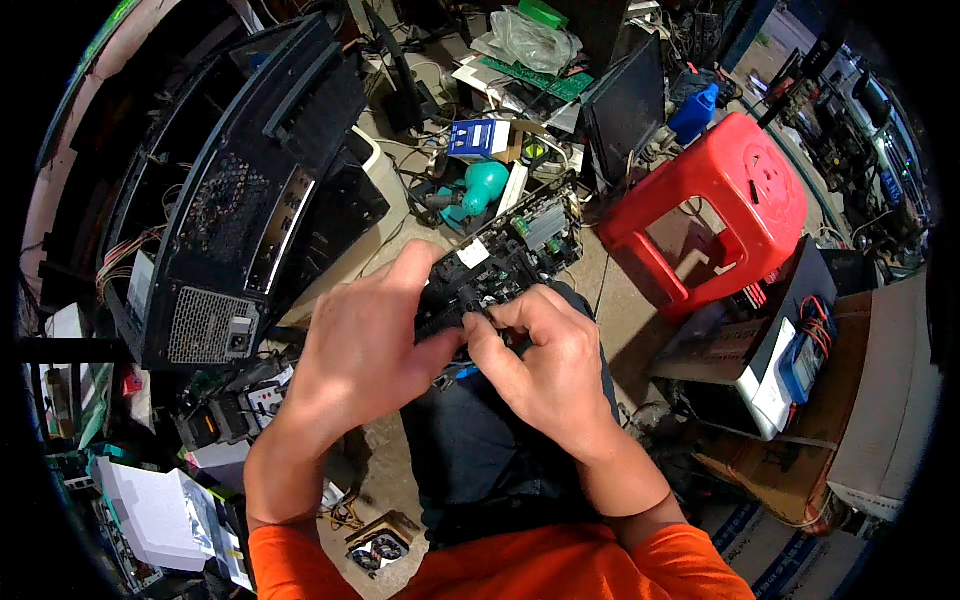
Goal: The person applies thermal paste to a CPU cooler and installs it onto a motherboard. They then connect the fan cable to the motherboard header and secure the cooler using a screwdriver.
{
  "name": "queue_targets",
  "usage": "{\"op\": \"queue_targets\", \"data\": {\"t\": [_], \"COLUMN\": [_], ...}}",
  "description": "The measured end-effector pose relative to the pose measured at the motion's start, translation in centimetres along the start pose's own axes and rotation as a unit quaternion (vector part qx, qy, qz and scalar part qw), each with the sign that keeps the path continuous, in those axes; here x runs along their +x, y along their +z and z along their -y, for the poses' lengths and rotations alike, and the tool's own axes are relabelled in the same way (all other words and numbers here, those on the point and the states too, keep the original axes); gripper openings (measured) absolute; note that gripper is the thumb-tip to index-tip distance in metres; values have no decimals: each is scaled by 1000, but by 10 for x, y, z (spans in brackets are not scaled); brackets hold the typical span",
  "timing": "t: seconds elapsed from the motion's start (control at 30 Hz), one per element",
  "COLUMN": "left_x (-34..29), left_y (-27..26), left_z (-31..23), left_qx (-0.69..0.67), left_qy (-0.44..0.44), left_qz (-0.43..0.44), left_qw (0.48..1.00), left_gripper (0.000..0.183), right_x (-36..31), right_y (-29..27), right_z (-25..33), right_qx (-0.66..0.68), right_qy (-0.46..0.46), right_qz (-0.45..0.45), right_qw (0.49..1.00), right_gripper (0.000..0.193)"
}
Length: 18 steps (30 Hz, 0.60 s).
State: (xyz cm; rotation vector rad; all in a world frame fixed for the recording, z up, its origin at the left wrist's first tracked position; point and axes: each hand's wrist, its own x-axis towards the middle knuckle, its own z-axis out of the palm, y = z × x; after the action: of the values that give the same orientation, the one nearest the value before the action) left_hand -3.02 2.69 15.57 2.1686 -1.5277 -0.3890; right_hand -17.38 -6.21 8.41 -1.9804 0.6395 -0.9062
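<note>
Across my knees lies a long black electronic assembly (500, 250), with a grey metal block and a white label on its upper face. Its far end points up and to the right. My left hand (365, 340) is closed around the near left end, thumb along the edge. Thumb and index finger of my right hand (548, 365) pinch together at the near edge, close to the left thumb. What lies between those fingertips is too small and dark to make out. My palms hide part of the assembly's near side.
A black computer case (235, 220) stands at the left. To the right is a red plastic stool (740, 190), with a blue meter (800, 365) below it. Beyond the assembly lie a teal bulb-shaped thing (484, 186) and a blue-and-white box (478, 138). Cardboard boxes (885, 400) stand far right.
</note>
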Motion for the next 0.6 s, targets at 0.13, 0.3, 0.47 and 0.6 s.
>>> {"op": "queue_targets", "data": {"t": [0.13,0.3,0.47,0.6], "left_x": [0,2,2,0], "left_y": [1,0,2,3], "left_z": [0,0,-1,-2], "left_qx": [-4,-7,-12,-5], "left_qy": [-26,-31,-31,-46], "left_qz": [10,-2,-11,-4], "left_qw": [1000,1000,999,999], "left_gripper": [46,46,45,45], "right_x": [0,0,-1,1], "right_y": [-1,-3,-3,-1], "right_z": [1,0,-3,-7], "right_qx": [-9,-3,16,39], "right_qy": [-4,-34,-43,-26], "right_qz": [2,1,2,12], "right_qw": [1000,999,999,999], "right_gripper": [17,10,7,8]}}
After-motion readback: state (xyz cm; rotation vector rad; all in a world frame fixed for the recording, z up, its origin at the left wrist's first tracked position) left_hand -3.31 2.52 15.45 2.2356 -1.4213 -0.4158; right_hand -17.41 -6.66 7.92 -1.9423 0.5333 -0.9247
